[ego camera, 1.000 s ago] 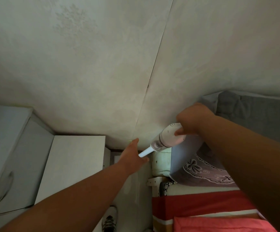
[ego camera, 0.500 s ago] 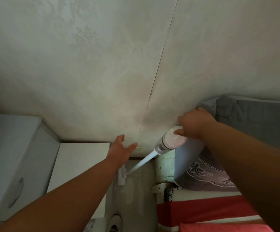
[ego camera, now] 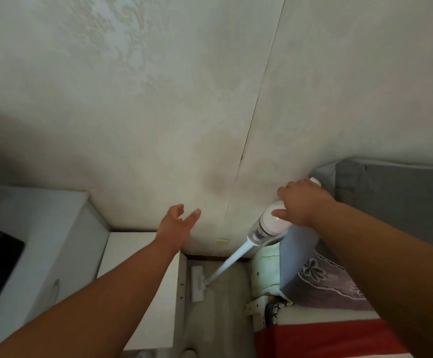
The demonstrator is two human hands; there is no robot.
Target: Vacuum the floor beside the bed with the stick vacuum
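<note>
Change: since the earlier frame the left hand (ego camera: pixel 175 223) has lifted clear of the stick vacuum (ego camera: pixel 268 227).
Left hand: fingers spread, holding nothing.
Right hand (ego camera: pixel 299 204): grips the vacuum's handle.
Floor head (ego camera: pixel 197 283): on the floor (ego camera: pixel 220 313) between the white cabinet (ego camera: pixel 138 254) and the bed (ego camera: pixel 339 334).

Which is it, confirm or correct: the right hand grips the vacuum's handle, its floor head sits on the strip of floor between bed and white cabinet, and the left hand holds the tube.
One slip: the left hand holds nothing; the head view shows it open in the air, apart from the tube. The right hand does grip the vacuum, and the floor head sits between bed and white cabinet.
</note>
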